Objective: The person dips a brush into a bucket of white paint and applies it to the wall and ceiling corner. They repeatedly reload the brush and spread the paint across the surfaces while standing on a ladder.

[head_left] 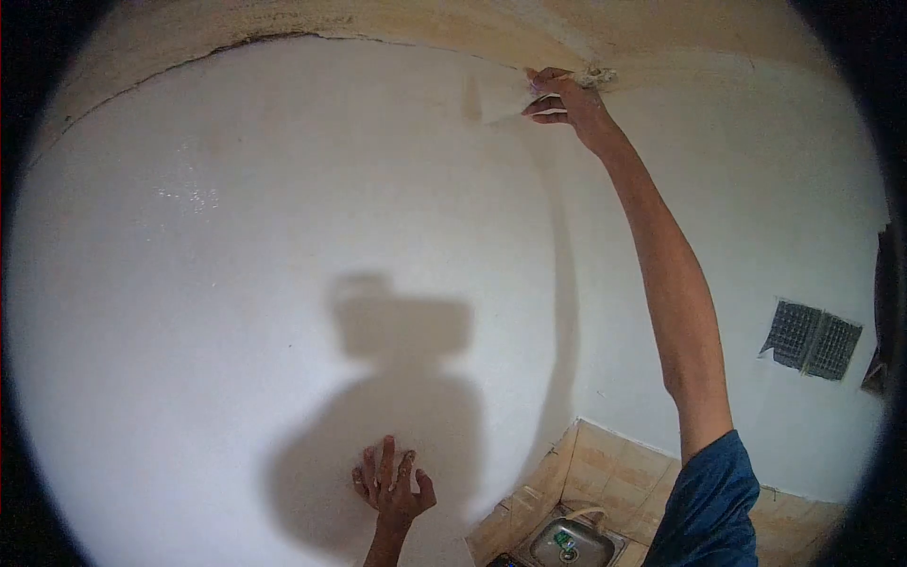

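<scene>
The pale flat blade [499, 102], seemingly a scraper, lies against the white wall [236, 283] at twelve o'clock, just under the stained ceiling [378, 21]. The right hand [565, 102] grips it, arm at full stretch to reach that seam. At six o'clock the left hand [392, 484] is spread flat on the wall, likely as a brace. A tiled counter [614, 468] and sink [567, 543] sit at five o'clock, a vent grille [812, 338] at three
</scene>
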The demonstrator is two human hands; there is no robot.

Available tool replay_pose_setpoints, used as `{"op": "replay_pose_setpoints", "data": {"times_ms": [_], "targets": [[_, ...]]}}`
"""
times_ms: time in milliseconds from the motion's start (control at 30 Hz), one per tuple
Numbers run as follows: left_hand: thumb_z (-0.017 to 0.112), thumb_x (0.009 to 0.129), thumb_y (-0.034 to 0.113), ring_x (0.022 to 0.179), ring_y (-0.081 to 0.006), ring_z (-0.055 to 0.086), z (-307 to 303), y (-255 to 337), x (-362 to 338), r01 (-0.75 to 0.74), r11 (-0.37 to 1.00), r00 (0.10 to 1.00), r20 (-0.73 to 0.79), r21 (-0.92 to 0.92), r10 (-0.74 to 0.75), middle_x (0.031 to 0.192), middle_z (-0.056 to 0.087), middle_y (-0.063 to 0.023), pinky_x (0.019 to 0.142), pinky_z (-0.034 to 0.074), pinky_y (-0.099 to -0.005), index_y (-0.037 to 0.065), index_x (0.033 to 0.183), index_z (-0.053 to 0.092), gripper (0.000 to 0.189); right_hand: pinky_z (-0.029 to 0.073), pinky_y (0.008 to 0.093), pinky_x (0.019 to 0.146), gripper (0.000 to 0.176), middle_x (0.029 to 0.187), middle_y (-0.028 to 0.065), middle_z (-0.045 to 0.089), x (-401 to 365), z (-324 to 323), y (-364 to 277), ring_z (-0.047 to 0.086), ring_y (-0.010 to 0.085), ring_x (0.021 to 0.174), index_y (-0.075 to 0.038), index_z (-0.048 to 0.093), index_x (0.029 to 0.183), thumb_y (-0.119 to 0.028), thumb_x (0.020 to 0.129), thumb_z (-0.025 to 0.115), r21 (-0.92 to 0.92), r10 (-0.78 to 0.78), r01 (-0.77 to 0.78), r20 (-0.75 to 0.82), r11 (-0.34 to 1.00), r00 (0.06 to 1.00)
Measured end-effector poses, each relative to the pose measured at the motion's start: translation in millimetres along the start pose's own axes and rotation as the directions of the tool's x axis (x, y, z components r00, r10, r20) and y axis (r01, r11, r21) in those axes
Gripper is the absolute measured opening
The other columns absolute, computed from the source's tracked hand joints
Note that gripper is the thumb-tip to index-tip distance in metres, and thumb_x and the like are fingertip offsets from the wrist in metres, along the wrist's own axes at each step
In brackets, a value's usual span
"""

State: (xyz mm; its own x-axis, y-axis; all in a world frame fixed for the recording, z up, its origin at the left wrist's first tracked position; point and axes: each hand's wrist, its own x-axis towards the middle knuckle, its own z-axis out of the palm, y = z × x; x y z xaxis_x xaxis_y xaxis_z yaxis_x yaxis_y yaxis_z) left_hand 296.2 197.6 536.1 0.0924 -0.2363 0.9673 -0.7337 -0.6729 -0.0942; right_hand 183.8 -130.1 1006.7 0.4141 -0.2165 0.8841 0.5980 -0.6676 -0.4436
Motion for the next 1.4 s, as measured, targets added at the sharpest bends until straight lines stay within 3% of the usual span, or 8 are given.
{"op": "replay_pose_setpoints", "data": {"times_ms": [233, 367, 433, 567, 633, 767, 1300, 1400], "targets": [[0.053, 0.079, 0.027, 0.126, -0.0333, 0.042, 8.6, -26.4, 9.0, -0.01, 0.987, 1.0, -0.027, -0.162, 0.006, 0.128, 0.056, -0.0105, 0.105, 0.021, -0.0472, 0.014, 0.098, 0.064, 0.025, 0.053, 0.0339, 0.066, 0.033, 0.077, 0.0059, 0.066, 25.1, 13.6, -11.2, 0.065, 0.017, 0.068, -0.007, 0.064, 0.076, -0.039, 0.085, 0.063, -0.46, -0.106, -0.003, -0.21, 0.888, 0.972], [0.052, 0.079, 0.03, 0.123, -0.0293, 0.044, 5.9, -15.9, 23.0, -0.017, 0.998, 0.997, -0.078, -0.056, 0.013, 0.119, 0.063, -0.0063, 0.104, 0.023, -0.044, 0.015, 0.091, 0.068, 0.025, 0.05, 0.0374, 0.066, 0.022, 0.077, 0.0092, 0.064, 7.7, 66.3, -8.7, 0.062, 0.026, 0.068, -0.009, 0.067, 0.081, -0.031, 0.082, 0.066, -0.723, -0.731, 0.529, 0.05, 0.443, 0.68], [0.051, 0.079, 0.032, 0.122, -0.0289, 0.045, 3.7, -11.8, 23.8, -0.016, 0.997, 0.997, -0.081, -0.074, 0.01, 0.12, 0.063, -0.0058, 0.103, 0.024, -0.0442, 0.016, 0.091, 0.068, 0.026, 0.048, 0.0272, 0.066, 0.016, 0.076, 0.01, 0.064, -12.7, 80.9, -18.6, 0.059, 0.0179, 0.066, -0.005, 0.069, 0.088, -0.02, 0.081, 0.07, -0.612, -0.69, 0.587, 0.091, 0.531, 0.719], [0.051, 0.079, 0.032, 0.123, -0.0288, 0.044, 3.2, -10.9, 29.3, -0.025, 0.999, 0.998, -0.054, -0.041, 0.022, 0.12, 0.063, -0.0057, 0.104, 0.024, -0.0443, 0.016, 0.09, 0.068, 0.026, 0.05, 0.0359, 0.068, 0.013, 0.083, 0.0075, 0.066, -56.3, 91.3, -40.5, 0.063, 0.0213, 0.075, -0.008, 0.068, 0.087, -0.02, 0.081, 0.068, -0.391, -0.586, 0.616, 0.208, 0.684, 0.783], [0.051, 0.079, 0.033, 0.123, -0.0281, 0.044, -0.5, -7.0, 29.6, -0.024, 0.998, 0.998, -0.054, -0.057, 0.021, 0.121, 0.062, -0.0048, 0.104, 0.023, -0.0441, 0.016, 0.09, 0.068, 0.026, 0.053, 0.0335, 0.071, 0.019, 0.089, 0.0052, 0.068, -65.5, 81.4, -50.7, 0.064, 0.0156, 0.078, -0.007, 0.069, 0.097, -0.02, 0.083, 0.068, -0.116, -0.378, 0.401, 0.174, 0.909, 0.909], [0.05, 0.079, 0.033, 0.124, -0.0271, 0.043, -7.9, -0.6, 30.0, -0.035, 0.999, 0.998, -0.06, -0.013, 0.034, 0.122, 0.061, -0.004, 0.104, 0.024, -0.0435, 0.017, 0.089, 0.068, 0.026, 0.056, 0.0299, 0.076, 0.031, 0.094, 0.0081, 0.067, -52.0, 73.2, -46.4, 0.065, 0.0154, 0.082, -0.008, 0.066, 0.112, -0.022, 0.085, 0.068, 0.215, -0.218, 0.205, 0.04, 0.955, 0.975], [0.052, 0.08, 0.03, 0.126, -0.0305, 0.042, 0.2, -3.7, 20.3, -0.044, 0.998, 0.998, -0.045, -0.035, 0.042, 0.124, 0.06, -0.0068, 0.107, 0.021, -0.0454, 0.017, 0.091, 0.066, 0.023, 0.055, 0.0284, 0.076, 0.024, 0.093, 0.0043, 0.066, -29.1, 2.2, 6.3, 0.062, 0.013, 0.079, -0.007, 0.069, 0.103, -0.023, 0.085, 0.068, -0.114, -0.089, 0.08, -0.077, 0.99, 0.993], [0.052, 0.078, 0.03, 0.125, -0.0274, 0.043, 1.5, -2.7, 24.4, -0.037, 0.999, 0.997, -0.068, 0.0, 0.037, 0.12, 0.063, -0.0043, 0.107, 0.022, -0.0428, 0.017, 0.085, 0.068, 0.022, 0.053, 0.0268, 0.075, 0.017, 0.091, 0.0023, 0.068, -22.9, -6.3, -4.4, 0.063, 0.0114, 0.083, -0.007, 0.07, 0.098, -0.018, 0.087, 0.065, -0.288, -0.297, 0.242, -0.164, 0.926, 0.941]]}}
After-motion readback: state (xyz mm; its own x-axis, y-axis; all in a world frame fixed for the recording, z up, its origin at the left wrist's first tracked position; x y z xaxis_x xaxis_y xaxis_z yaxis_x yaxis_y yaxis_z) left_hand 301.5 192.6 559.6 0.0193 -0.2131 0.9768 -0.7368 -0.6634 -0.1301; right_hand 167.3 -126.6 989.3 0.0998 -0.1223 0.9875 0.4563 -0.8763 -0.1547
